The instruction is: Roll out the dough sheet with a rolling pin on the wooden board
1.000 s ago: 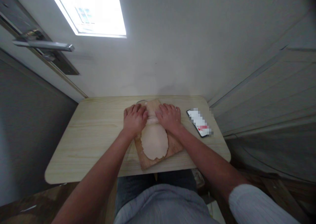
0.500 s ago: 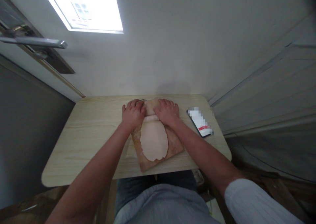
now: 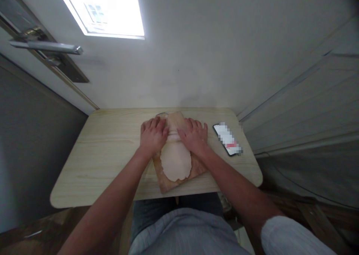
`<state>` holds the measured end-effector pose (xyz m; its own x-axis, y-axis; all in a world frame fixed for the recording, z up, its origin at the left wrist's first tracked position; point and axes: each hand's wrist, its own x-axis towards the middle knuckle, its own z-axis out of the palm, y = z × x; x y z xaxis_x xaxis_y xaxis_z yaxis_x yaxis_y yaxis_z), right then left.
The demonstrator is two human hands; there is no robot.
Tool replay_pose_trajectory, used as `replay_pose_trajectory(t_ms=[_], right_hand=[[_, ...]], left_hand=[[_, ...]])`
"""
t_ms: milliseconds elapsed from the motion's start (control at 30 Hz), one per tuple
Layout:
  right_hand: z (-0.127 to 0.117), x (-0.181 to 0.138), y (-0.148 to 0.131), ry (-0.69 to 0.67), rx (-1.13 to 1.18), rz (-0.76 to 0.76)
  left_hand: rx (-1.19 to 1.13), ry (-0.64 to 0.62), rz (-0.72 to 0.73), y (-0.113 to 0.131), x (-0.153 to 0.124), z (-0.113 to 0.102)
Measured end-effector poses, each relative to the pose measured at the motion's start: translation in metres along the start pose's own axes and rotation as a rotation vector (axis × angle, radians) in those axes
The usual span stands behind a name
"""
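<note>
A pale, flat sheet of dough (image 3: 176,163) with ragged edges lies on a wooden board (image 3: 165,184). Across its far end runs a whitish rolling pin (image 3: 174,136), partly covered by my hands; whether dough is wrapped round it I cannot tell. My left hand (image 3: 154,134) is closed over the pin's left end, knuckles up. On the other end my right hand (image 3: 193,135) is closed the same way, thumb pointing inward. Both palms and most of the pin's ends are hidden.
The board rests on a light wood table (image 3: 106,154) against a white door with a metal handle (image 3: 53,47). A phone (image 3: 227,139) lies right of my right hand. A thin dark loop (image 3: 162,114) shows behind the board's far left side.
Both hands and the rolling pin have come slightly toward me over the dough. Less of the sheet shows in front of the pin, and more bare board shows behind it.
</note>
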<state>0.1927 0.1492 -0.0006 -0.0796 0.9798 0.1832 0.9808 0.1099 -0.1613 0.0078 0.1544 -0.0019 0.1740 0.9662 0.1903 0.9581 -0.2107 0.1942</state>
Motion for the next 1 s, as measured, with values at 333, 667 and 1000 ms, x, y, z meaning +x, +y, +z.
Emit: replay_pose_trajectory(t_ms=[333,667,1000], right_hand=[[-0.009,-0.038,0.002,-0.034,0.026,-0.033],[-0.007,-0.084,0.007,-0.016,0.045,-0.094],[-0.015,-0.134,0.011,-0.023,0.039,-0.177]], left_hand=[[0.032,0.003,0.031,0.01,-0.031,-0.008],[-0.028,-0.023,0.054,0.02,-0.068,-0.016],[-0.069,-0.047,0.08,0.025,-0.118,-0.017]])
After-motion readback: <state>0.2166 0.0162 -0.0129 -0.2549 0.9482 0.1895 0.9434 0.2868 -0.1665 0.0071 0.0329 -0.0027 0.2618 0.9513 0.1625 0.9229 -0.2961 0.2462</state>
